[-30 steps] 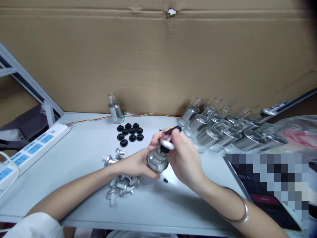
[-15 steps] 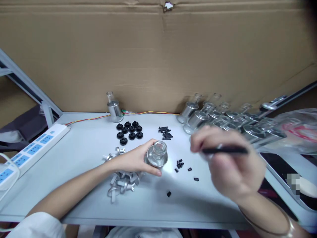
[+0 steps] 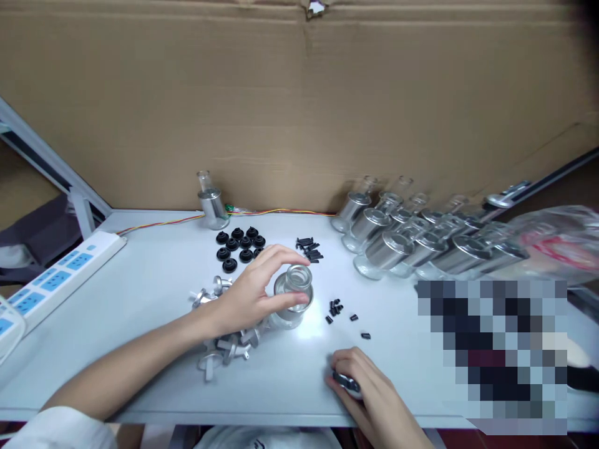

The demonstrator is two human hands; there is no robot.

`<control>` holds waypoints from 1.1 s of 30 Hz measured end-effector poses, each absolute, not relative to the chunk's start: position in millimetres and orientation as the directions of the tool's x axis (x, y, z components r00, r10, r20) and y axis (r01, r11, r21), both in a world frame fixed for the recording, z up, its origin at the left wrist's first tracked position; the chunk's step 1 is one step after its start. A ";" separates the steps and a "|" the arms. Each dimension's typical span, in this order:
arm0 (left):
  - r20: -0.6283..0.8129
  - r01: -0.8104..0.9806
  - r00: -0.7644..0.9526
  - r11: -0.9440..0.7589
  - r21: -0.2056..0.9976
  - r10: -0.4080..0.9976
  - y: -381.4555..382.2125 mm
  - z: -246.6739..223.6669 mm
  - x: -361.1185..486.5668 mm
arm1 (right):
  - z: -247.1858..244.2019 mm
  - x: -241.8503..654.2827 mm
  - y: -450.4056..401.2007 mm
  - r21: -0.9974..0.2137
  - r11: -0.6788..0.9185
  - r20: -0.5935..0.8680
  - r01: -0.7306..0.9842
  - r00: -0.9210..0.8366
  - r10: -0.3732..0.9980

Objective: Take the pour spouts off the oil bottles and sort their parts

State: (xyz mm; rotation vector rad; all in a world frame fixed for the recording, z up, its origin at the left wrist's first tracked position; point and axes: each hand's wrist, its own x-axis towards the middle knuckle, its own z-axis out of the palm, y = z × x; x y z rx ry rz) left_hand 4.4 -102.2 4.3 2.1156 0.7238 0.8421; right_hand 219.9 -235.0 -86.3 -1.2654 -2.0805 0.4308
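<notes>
A glass bottle (image 3: 298,275) with a metal band stands mid-table. The thumb and fingers of my left hand (image 3: 255,290) curve around its neck. Near the front edge, my right hand (image 3: 367,386) is closed on a small silver part with a black piece (image 3: 347,381); the fingers hide much of it. Left of the bottle lies a pile of silver fittings (image 3: 229,346), partly under my left wrist. Loose small black pieces (image 3: 335,307) lie to the bottle's right. Black ribbed caps (image 3: 233,244) and thin black sticks (image 3: 311,249) are farther back.
Several banded glass bottles (image 3: 390,249) crowd the back right, beside a clear plastic bag (image 3: 556,246). Another bottle (image 3: 212,206) stands at the back left near coloured wires (image 3: 159,223). A power strip (image 3: 63,274) runs along the left edge. Cardboard (image 3: 299,112) rises behind.
My right hand has come down and inward to the table's front. The nearest loose black piece no longer shows on the table. My left hand has shifted its fingers up around the bottle's neck.
</notes>
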 end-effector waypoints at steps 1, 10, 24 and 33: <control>0.334 0.234 0.627 -0.579 0.781 0.704 -102.4 5.8 4.8 | -85.9 219.6 -233.5 -0.578 0.479 0.359 0.660 -0.321 0.876; 0.491 0.448 0.333 -0.593 0.669 0.805 -65.3 59.6 -6.4 | -92.3 214.1 -230.9 -0.551 0.472 0.417 0.689 -0.263 0.870; 0.551 0.740 0.109 -0.437 0.511 0.828 52.6 50.6 -30.4 | -91.4 214.7 -231.5 -0.535 0.474 0.401 0.699 -0.283 0.871; 0.369 0.876 0.126 -0.277 0.394 0.921 58.4 35.7 -30.6 | -97.8 216.8 -232.3 -0.541 0.474 0.385 0.694 -0.296 0.874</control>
